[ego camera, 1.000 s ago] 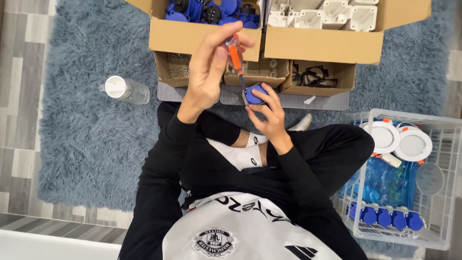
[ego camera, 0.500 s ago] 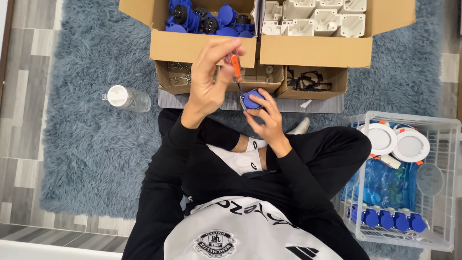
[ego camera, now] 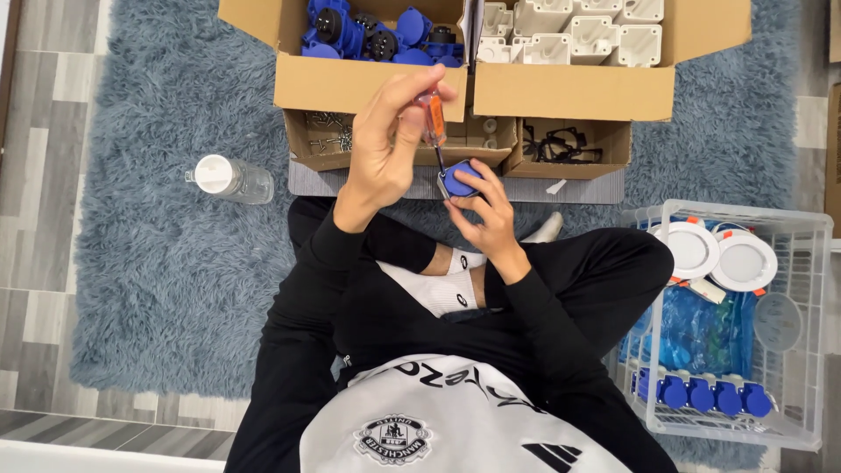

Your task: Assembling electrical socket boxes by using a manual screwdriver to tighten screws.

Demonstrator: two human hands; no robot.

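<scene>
A person sits cross-legged on a shaggy grey-blue rug [ego camera: 158, 263] over grey plank floor [ego camera: 35, 175], seen from above. At upper centre the left hand [ego camera: 385, 144] has its fingers clamped on an orange-handled screwdriver [ego camera: 432, 123], tip down on a blue socket [ego camera: 460, 180] gripped in the fingers of the right hand [ego camera: 482, 210]. Cardboard boxes [ego camera: 561, 92] of blue and white parts fill the top, a bottle [ego camera: 229, 179] lies at left, and a clear crate [ego camera: 745, 324] stands at lower right.
</scene>
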